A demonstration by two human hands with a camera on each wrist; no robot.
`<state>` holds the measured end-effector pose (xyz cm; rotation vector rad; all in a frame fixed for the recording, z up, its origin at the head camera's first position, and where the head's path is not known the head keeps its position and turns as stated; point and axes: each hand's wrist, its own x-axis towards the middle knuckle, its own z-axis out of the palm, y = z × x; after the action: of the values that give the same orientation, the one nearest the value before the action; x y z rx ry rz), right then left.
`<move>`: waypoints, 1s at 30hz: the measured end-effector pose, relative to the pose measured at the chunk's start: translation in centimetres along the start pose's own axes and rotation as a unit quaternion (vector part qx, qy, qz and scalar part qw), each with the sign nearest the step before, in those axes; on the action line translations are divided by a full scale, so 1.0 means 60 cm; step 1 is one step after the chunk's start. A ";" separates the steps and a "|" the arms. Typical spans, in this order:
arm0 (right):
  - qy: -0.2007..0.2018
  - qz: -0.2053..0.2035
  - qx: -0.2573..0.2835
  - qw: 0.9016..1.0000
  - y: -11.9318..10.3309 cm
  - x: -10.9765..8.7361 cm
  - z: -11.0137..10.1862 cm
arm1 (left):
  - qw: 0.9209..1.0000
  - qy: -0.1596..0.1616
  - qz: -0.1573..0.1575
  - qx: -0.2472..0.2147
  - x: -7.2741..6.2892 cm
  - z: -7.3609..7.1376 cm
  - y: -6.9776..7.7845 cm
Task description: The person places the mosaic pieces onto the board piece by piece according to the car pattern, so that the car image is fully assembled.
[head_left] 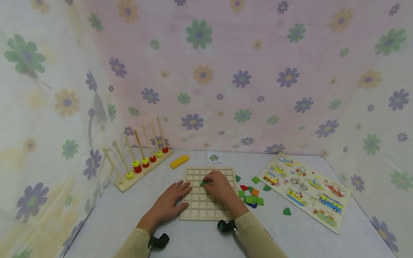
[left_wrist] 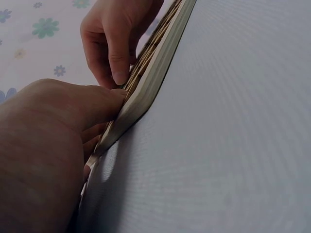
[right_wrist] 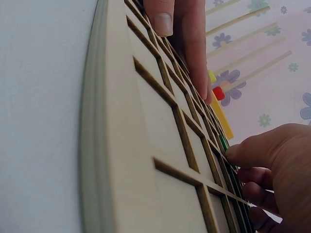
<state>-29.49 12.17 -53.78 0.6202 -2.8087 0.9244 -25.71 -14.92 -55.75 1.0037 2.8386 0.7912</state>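
A wooden grid board [head_left: 203, 214] with square cells lies on the table in front of me. My left hand [head_left: 167, 202] rests along its left side, fingers extended and thumb on the grid, holding no loose piece. Above the upper middle of the grid, my right hand [head_left: 221, 187] pinches a small green piece [head_left: 202, 184] between thumb and fingers. In the right wrist view that green piece [right_wrist: 223, 141] shows at the thumb tip, at the cells; its full shape is hidden. Loose green pieces [head_left: 250, 199], an orange one [head_left: 255, 192] and a red one [head_left: 243, 187] lie right of the board.
A pegged bead stand [head_left: 145, 172] with red and yellow beads is at the left. Behind the board are a yellow bar [head_left: 179, 161] and a small picture card [head_left: 214, 157]. A vehicle puzzle board [head_left: 306, 190] lies at the right. Flowered cloth [head_left: 226, 89] surrounds the table.
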 end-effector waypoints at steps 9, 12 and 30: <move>0.004 0.005 0.009 1.000 -0.008 -0.002 -0.001 | 1.000 0.007 0.007 0.001 -0.001 0.001 -0.006; 0.007 0.006 0.005 1.000 -0.006 -0.003 0.000 | 1.000 0.007 0.007 -0.001 0.000 0.004 -0.007; -0.022 0.008 0.020 1.000 -0.012 -0.004 -0.037 | 0.999 0.020 0.029 0.016 0.001 0.005 -0.005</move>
<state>-29.01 13.06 -51.67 0.6329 -2.8446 0.9843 -25.86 -14.92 -56.14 1.0930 2.8762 0.7803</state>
